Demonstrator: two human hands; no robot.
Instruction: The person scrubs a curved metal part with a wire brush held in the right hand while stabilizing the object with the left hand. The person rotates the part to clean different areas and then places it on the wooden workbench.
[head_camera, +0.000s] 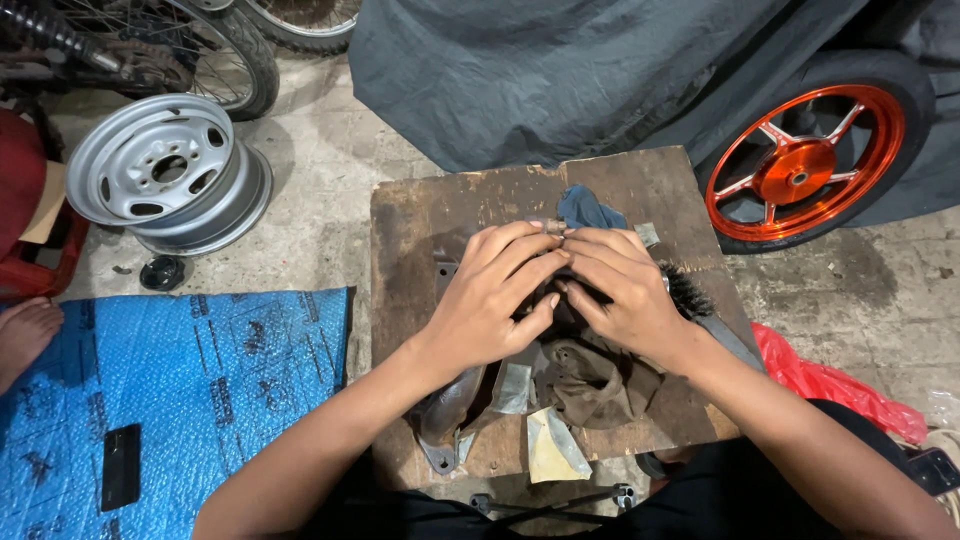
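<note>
My left hand (492, 295) and my right hand (620, 290) are pressed together over the middle of a worn wooden board (410, 225). Both grip a dark metal part (445, 410) that is mostly hidden under my palms; its flanged end sticks out near the board's front edge. A small metal stub (553, 227) shows at my fingertips. A black bristle brush (688, 290) lies just right of my right hand. A brown rag (590, 385) and pieces of sandpaper (552, 448) lie under my wrists. A blue cloth (588, 208) sits beyond my fingers.
A silver wheel rim (165, 170) lies on the concrete at left, an orange wheel (805, 165) stands at right under a dark cover (560, 70). Blue bubble wrap (180, 390) with a black phone (121, 466) covers the floor at left. A red bag (820, 380) lies at right.
</note>
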